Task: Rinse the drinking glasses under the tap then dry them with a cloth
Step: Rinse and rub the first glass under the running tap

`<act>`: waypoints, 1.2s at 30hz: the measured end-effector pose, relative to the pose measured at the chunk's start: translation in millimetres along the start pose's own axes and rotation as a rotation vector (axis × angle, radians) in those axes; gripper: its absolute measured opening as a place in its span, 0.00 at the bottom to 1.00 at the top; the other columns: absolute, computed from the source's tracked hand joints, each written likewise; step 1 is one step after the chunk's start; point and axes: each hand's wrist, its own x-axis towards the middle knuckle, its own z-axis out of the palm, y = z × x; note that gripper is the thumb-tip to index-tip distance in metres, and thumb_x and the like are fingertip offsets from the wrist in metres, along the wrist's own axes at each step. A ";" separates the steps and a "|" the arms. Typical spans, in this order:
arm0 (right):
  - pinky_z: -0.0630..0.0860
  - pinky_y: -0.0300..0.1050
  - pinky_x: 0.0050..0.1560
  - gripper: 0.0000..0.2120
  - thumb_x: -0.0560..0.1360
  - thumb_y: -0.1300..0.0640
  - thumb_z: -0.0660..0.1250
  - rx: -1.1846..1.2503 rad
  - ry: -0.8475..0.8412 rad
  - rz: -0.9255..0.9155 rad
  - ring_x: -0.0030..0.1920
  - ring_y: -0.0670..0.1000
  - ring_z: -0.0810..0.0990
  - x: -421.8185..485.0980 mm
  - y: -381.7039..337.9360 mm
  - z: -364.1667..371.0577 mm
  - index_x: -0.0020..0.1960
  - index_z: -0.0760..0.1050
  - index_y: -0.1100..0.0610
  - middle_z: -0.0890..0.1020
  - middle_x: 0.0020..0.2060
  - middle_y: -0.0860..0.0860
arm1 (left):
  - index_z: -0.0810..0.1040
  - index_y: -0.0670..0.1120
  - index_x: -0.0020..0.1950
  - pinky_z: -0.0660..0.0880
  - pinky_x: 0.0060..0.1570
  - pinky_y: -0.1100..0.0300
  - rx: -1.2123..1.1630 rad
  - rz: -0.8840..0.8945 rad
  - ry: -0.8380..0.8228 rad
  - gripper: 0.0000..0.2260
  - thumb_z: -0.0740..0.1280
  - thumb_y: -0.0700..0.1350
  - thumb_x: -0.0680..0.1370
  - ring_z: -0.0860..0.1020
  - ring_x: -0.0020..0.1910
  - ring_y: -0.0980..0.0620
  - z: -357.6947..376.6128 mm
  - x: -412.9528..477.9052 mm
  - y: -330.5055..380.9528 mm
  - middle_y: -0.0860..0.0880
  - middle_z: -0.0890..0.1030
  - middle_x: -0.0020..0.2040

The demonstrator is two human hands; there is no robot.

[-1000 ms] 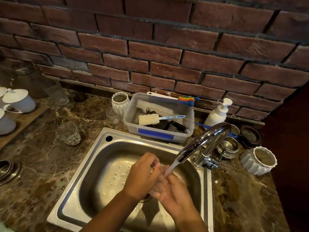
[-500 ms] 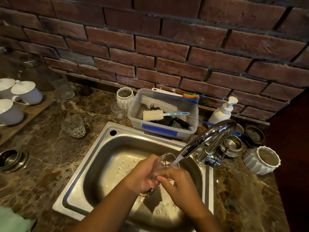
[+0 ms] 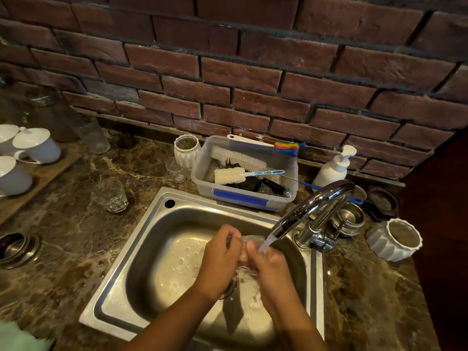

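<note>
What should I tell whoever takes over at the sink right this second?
Left hand and right hand both grip one glass under the running tap, over the sink.
Done: this glass is mid-rinse; drying not begun.
Left: finish rinsing, dry it with the green cloth at the near left corner, then handle the tumbler left of the sink and the small glass by the white pot; whether those are rinsed cannot be told.

Bare left hand, bare right hand, forearms uncovered
</note>
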 end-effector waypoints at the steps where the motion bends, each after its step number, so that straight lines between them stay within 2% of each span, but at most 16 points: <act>1: 0.79 0.53 0.56 0.12 0.81 0.54 0.64 -0.217 -0.017 -0.099 0.47 0.51 0.85 -1.3 -2.0 -2.4 0.47 0.84 0.56 0.87 0.42 0.54 | 0.77 0.46 0.49 0.76 0.38 0.60 -0.123 -0.161 -0.019 0.08 0.60 0.45 0.84 0.79 0.42 0.50 2.1 2.2 2.1 0.46 0.80 0.45; 5: 0.79 0.46 0.50 0.09 0.80 0.56 0.64 -0.826 -0.253 -0.431 0.45 0.44 0.82 -9.2 -11.4 -9.9 0.47 0.82 0.50 0.85 0.42 0.46 | 0.81 0.41 0.52 0.74 0.31 0.59 -0.736 -0.786 -0.210 0.12 0.65 0.50 0.81 0.78 0.34 0.49 -10.9 8.6 6.6 0.42 0.81 0.41; 7: 0.75 0.34 0.53 0.10 0.79 0.58 0.64 -1.008 -0.316 -0.504 0.50 0.43 0.80 -13.8 -14.9 -12.5 0.53 0.82 0.47 0.85 0.49 0.44 | 0.82 0.39 0.51 0.74 0.25 0.61 -0.856 -0.906 -0.308 0.13 0.68 0.49 0.79 0.80 0.29 0.49 -19.9 9.0 11.8 0.42 0.82 0.40; 9: 0.70 0.28 0.54 0.13 0.79 0.60 0.64 -1.018 -0.332 -0.532 0.54 0.42 0.79 -14.7 -13.8 -15.5 0.59 0.80 0.46 0.84 0.53 0.43 | 0.81 0.39 0.45 0.73 0.21 0.64 -0.842 -0.915 -0.329 0.13 0.66 0.48 0.80 0.78 0.24 0.50 -21.3 8.9 17.6 0.43 0.80 0.35; 12: 0.77 0.39 0.51 0.08 0.79 0.54 0.65 -0.900 -0.254 -0.467 0.48 0.43 0.82 -9.9 -9.5 -14.1 0.52 0.83 0.47 0.86 0.46 0.44 | 0.79 0.42 0.45 0.70 0.21 0.64 -0.787 -0.839 -0.232 0.11 0.63 0.47 0.81 0.75 0.25 0.52 -14.3 6.7 22.8 0.46 0.78 0.34; 15: 0.80 0.48 0.45 0.14 0.80 0.48 0.63 -0.688 -0.138 -0.307 0.38 0.46 0.83 -4.6 -3.8 -6.9 0.42 0.83 0.51 0.86 0.36 0.49 | 0.79 0.42 0.47 0.72 0.29 0.60 -0.548 -0.677 -0.062 0.13 0.61 0.48 0.83 0.76 0.34 0.50 -0.3 3.4 21.2 0.45 0.80 0.37; 17: 0.82 0.55 0.53 0.15 0.81 0.49 0.62 -0.356 -0.025 -0.118 0.43 0.49 0.86 -2.7 -1.5 -0.4 0.47 0.85 0.54 0.87 0.39 0.51 | 0.79 0.43 0.46 0.76 0.35 0.54 -0.274 -0.443 0.045 0.13 0.61 0.48 0.83 0.78 0.38 0.49 5.0 1.5 18.2 0.43 0.81 0.40; 18: 0.81 0.58 0.57 0.13 0.81 0.51 0.63 -0.097 0.008 0.018 0.46 0.52 0.86 -1.7 -0.4 1.8 0.51 0.84 0.57 0.88 0.41 0.53 | 0.79 0.46 0.46 0.78 0.39 0.53 -0.115 -0.285 0.074 0.10 0.62 0.47 0.83 0.80 0.39 0.50 5.2 1.0 14.9 0.44 0.82 0.42; 20: 0.79 0.62 0.59 0.12 0.81 0.55 0.63 0.402 0.028 0.260 0.49 0.58 0.86 -1.5 -1.4 4.7 0.55 0.81 0.60 0.87 0.47 0.60 | 0.78 0.50 0.47 0.77 0.42 0.64 0.151 0.012 0.072 0.05 0.64 0.46 0.82 0.79 0.42 0.57 2.2 -1.8 7.4 0.50 0.81 0.43; 22: 0.79 0.62 0.57 0.12 0.81 0.55 0.62 0.573 0.007 0.313 0.49 0.61 0.86 -1.2 -1.8 2.8 0.55 0.80 0.62 0.86 0.51 0.63 | 0.77 0.50 0.49 0.73 0.41 0.72 0.231 0.155 0.047 0.03 0.65 0.43 0.81 0.78 0.43 0.60 -1.4 -1.5 1.6 0.54 0.79 0.44; 24: 0.79 0.61 0.58 0.14 0.81 0.54 0.63 0.432 -0.027 0.224 0.52 0.60 0.85 -0.5 0.5 3.4 0.58 0.79 0.63 0.86 0.51 0.63 | 0.77 0.49 0.48 0.73 0.39 0.71 0.117 0.143 0.040 0.05 0.64 0.41 0.82 0.78 0.42 0.58 -2.6 -0.2 2.4 0.51 0.80 0.43; 25: 0.78 0.61 0.60 0.14 0.81 0.53 0.63 0.237 -0.010 0.140 0.52 0.58 0.85 0.0 0.8 4.0 0.57 0.80 0.62 0.86 0.50 0.60 | 0.78 0.48 0.47 0.74 0.38 0.70 0.029 0.076 0.033 0.07 0.63 0.41 0.82 0.79 0.41 0.57 -2.0 0.3 4.6 0.49 0.80 0.42; 27: 0.79 0.59 0.59 0.13 0.81 0.51 0.63 -0.238 0.004 -0.077 0.49 0.51 0.86 -1.8 -4.1 1.6 0.51 0.84 0.55 0.88 0.45 0.53 | 0.79 0.44 0.49 0.76 0.39 0.63 -0.188 -0.174 -0.012 0.09 0.61 0.44 0.83 0.80 0.44 0.49 -0.1 3.4 9.3 0.43 0.82 0.45; 30: 0.80 0.52 0.51 0.12 0.81 0.51 0.62 -0.679 -0.145 -0.374 0.45 0.46 0.84 -7.6 -11.6 -7.7 0.47 0.83 0.50 0.86 0.42 0.47 | 0.81 0.39 0.54 0.76 0.41 0.55 -0.609 -0.646 -0.164 0.13 0.64 0.48 0.82 0.81 0.44 0.45 -7.5 10.2 14.6 0.40 0.83 0.46; 33: 0.72 0.45 0.61 0.09 0.81 0.50 0.61 -1.178 -0.284 -0.658 0.53 0.47 0.80 -17.3 -19.5 -9.4 0.54 0.80 0.48 0.84 0.52 0.46 | 0.82 0.40 0.50 0.74 0.27 0.60 -0.734 -0.874 -0.418 0.11 0.69 0.47 0.78 0.78 0.34 0.48 -22.2 14.8 22.4 0.42 0.81 0.43; 36: 0.72 0.47 0.59 0.10 0.80 0.49 0.60 -1.215 -0.294 -0.759 0.54 0.49 0.81 -20.8 -19.8 -12.7 0.57 0.78 0.46 0.85 0.52 0.46 | 0.83 0.40 0.49 0.73 0.25 0.60 -0.711 -0.888 -0.415 0.12 0.67 0.49 0.79 0.79 0.32 0.48 -21.0 13.9 27.3 0.42 0.82 0.44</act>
